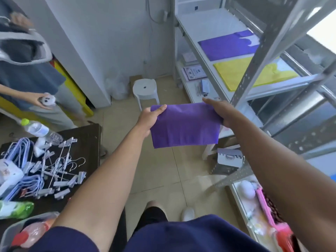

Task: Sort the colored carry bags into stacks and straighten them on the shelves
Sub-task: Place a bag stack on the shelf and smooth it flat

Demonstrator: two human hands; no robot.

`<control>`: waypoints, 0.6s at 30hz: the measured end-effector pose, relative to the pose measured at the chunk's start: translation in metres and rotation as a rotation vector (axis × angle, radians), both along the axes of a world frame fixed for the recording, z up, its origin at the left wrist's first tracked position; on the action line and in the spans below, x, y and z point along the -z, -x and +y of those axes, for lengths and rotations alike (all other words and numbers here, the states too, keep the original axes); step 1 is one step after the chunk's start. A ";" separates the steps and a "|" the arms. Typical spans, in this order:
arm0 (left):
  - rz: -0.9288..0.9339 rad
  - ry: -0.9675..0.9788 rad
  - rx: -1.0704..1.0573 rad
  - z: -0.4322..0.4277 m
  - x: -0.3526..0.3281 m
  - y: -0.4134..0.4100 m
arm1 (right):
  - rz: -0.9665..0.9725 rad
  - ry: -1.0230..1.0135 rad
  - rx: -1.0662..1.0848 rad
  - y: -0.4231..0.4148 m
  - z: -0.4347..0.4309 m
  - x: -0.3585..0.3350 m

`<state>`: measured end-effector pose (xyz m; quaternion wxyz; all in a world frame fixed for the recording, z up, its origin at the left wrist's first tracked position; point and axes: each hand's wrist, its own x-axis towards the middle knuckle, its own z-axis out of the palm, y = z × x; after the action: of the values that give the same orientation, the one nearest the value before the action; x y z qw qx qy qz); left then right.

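Observation:
A folded purple carry bag (183, 126) hangs in the air over the floor, stretched between my two hands. My left hand (151, 118) pinches its upper left corner. My right hand (221, 111) grips its right edge. On the grey metal shelf (283, 88) at the right lie a flat purple bag stack (225, 47) farther back and a flat yellow bag stack (241, 73) nearer to me, side by side.
A dark table (85, 137) at the left carries clip hangers (60, 170) and water bottles (39, 129). A white stool (145, 90) stands on the tiled floor ahead. Another person (27, 70) stands at the far left. Lower shelves hold papers and small items.

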<state>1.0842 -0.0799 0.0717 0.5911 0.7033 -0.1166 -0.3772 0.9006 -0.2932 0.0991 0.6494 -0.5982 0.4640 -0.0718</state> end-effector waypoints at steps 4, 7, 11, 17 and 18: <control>0.023 0.001 0.010 -0.049 0.009 -0.065 | -0.002 0.044 0.016 -0.063 -0.043 0.002; 0.035 0.007 0.031 -0.090 0.021 -0.121 | 0.010 0.073 0.047 -0.114 -0.077 0.012; 0.044 -0.013 0.079 -0.153 0.034 -0.203 | 0.028 0.092 0.128 -0.179 -0.124 0.029; 0.085 -0.037 0.158 -0.256 0.033 -0.308 | 0.034 0.095 0.262 -0.260 -0.185 0.028; 0.083 -0.031 0.189 -0.275 0.031 -0.322 | 0.020 0.101 0.296 -0.271 -0.197 0.028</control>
<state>1.4061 -0.3551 0.0405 0.5461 0.6820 -0.1520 -0.4621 1.1719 -0.4906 0.0715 0.5961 -0.5558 0.5493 -0.1842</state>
